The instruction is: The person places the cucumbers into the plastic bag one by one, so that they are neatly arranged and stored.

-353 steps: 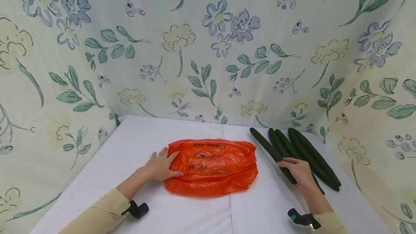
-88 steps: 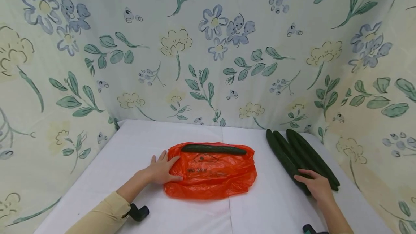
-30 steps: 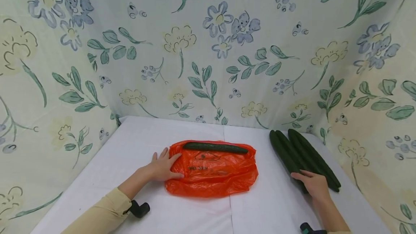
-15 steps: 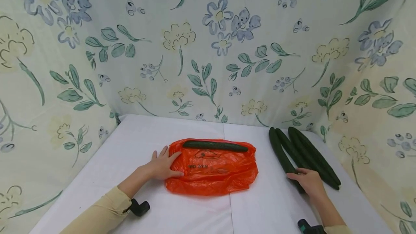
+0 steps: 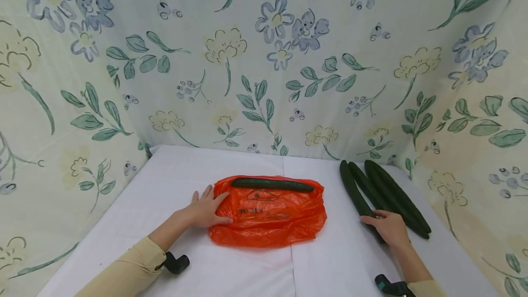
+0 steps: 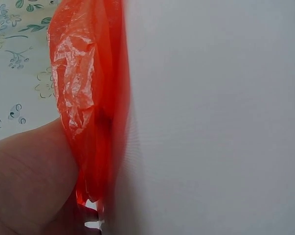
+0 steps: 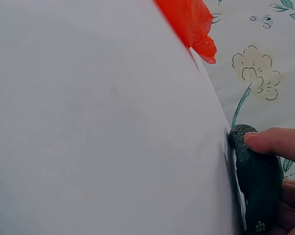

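Observation:
An orange plastic bag [image 5: 268, 217] lies flat at the middle of the white table [image 5: 185, 173]. One dark green cucumber [image 5: 272, 184] lies across the bag's far edge. My left hand [image 5: 207, 208] presses flat on the bag's left end; the left wrist view shows the bag [image 6: 88, 93] against my palm. Three more cucumbers [image 5: 392, 194] lie side by side at the right. My right hand [image 5: 386, 227] grips the near end of the leftmost cucumber [image 5: 354, 194]. In the right wrist view, the thumb lies over that cucumber [image 7: 256, 183] and fingers curl under it.
Floral cloth walls [image 5: 264, 68] close in the table at the back and on both sides. Black wrist camera mounts [image 5: 176, 262] sit near the front edge. Bare white cloth stretches in front of the bag and between the bag and the cucumbers.
One cucumber has gone from the right-hand group onto the bag since the oldest frame. In the last second my right hand has slid slightly left, angling the leftmost cucumber away from the others.

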Action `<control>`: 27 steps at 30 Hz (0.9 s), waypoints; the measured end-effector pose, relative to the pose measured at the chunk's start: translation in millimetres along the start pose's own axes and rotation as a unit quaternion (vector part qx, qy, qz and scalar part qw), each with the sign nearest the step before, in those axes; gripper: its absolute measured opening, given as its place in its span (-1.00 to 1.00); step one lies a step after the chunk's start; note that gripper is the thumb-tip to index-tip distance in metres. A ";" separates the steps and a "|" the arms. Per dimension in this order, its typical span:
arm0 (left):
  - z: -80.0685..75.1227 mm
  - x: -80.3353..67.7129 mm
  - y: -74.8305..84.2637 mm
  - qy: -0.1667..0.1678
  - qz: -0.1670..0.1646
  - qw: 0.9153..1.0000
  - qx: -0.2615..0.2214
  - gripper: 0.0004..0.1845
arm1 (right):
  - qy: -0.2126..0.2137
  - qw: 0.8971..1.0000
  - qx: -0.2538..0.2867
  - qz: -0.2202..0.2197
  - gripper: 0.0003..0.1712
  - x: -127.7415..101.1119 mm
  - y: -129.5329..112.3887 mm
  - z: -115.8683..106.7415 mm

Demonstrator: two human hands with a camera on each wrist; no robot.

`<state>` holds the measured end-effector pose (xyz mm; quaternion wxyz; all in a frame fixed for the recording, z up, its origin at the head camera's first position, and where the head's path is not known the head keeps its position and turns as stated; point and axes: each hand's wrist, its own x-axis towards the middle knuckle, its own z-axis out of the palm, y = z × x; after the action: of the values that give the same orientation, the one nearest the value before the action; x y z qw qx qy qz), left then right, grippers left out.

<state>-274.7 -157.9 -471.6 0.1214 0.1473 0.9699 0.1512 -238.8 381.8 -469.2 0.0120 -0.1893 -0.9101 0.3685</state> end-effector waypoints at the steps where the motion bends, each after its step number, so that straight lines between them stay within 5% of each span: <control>1: 0.5 0.1 -0.5 0.000 0.000 1.000 0.001 0.06 | 0.004 1.000 0.005 0.001 0.10 0.2 0.7 0.6; 16: 0.4 -0.4 0.7 0.001 0.000 1.000 0.000 0.05 | 0.024 0.994 0.109 0.016 -0.02 -0.5 -0.8 0.5; 27: -0.6 -0.8 0.2 0.003 0.003 1.000 0.002 0.06 | 0.027 0.994 0.103 0.002 -0.01 -5.4 -12.5 -7.5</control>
<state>-274.1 -158.1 -470.9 0.1180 0.1502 0.9701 0.1498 -236.8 376.7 -454.6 0.0554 -0.1985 -0.8663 0.4550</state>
